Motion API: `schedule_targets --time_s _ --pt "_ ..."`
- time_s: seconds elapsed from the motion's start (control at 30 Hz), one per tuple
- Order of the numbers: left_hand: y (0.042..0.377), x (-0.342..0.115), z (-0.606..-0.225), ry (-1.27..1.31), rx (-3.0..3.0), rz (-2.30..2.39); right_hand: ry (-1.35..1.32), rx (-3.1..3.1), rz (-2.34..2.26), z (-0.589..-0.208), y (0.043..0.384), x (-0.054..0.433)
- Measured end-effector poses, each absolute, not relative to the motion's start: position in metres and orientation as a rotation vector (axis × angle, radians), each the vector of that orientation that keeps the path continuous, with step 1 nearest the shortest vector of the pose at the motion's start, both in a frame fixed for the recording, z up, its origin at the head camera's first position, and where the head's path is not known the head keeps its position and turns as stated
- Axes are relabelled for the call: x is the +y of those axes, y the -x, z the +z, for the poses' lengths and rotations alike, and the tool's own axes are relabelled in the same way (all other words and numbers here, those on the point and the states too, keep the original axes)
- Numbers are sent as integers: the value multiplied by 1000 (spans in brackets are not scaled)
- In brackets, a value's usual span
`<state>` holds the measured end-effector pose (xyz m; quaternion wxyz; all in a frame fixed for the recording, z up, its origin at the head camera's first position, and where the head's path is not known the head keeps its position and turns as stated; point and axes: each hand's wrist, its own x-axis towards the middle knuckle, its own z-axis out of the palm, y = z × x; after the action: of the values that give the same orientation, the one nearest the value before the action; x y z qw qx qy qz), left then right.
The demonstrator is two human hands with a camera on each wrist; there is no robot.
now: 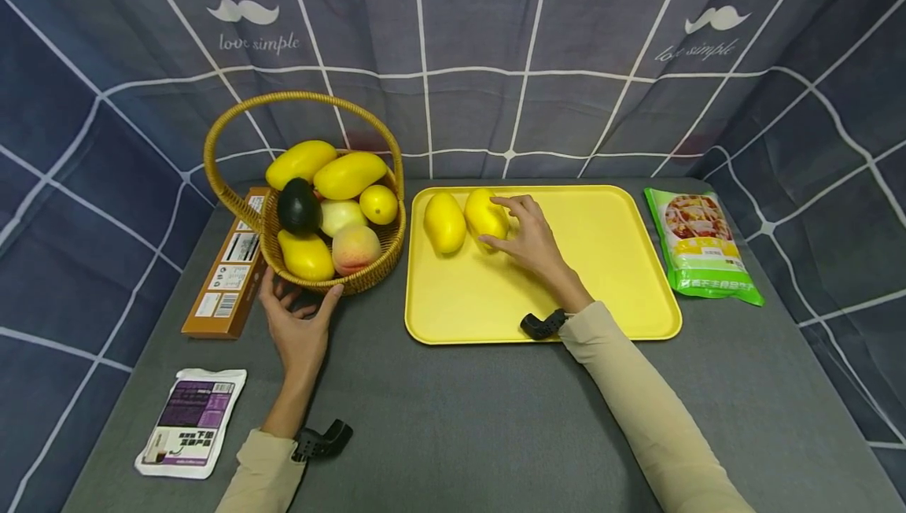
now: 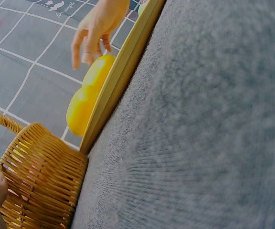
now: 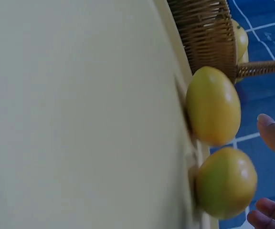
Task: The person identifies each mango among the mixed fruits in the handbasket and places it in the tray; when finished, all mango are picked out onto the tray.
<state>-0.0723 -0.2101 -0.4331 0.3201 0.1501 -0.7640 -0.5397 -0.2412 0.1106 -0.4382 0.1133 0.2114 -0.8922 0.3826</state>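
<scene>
My left hand [image 1: 300, 328] holds the near side of a wicker basket [image 1: 364, 281], its thumb against the woven wall; the basket partly hides the other fingers. Inside are several yellow mangoes [image 1: 350, 175], a dark avocado [image 1: 299, 207], a lemon [image 1: 378, 204], a pale green fruit [image 1: 343, 216] and a peach [image 1: 355, 249]. On the yellow tray [image 1: 566, 285] lie two more mangoes, side by side at its left end. Over the right-hand mango [image 1: 486, 215] my right hand [image 1: 531, 238] spreads thumb and fingers; the right wrist view shows them apart from the fruit. The left-hand mango [image 1: 444, 223] lies untouched.
An orange-brown box [image 1: 230, 281] lies left of the basket, partly behind it. Nearer me on the left is a white and purple pouch [image 1: 191, 422]. A green food packet [image 1: 704, 245] lies right of the tray. A checked curtain [image 1: 467, 112] hangs behind the grey table [image 1: 453, 426].
</scene>
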Motion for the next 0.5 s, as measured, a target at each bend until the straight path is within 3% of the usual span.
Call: schedule_targets --time_s 0.5 --pt "73 -211 -433 -416 -2011 -1429 -1011 -2527 1222 -397 230 45"
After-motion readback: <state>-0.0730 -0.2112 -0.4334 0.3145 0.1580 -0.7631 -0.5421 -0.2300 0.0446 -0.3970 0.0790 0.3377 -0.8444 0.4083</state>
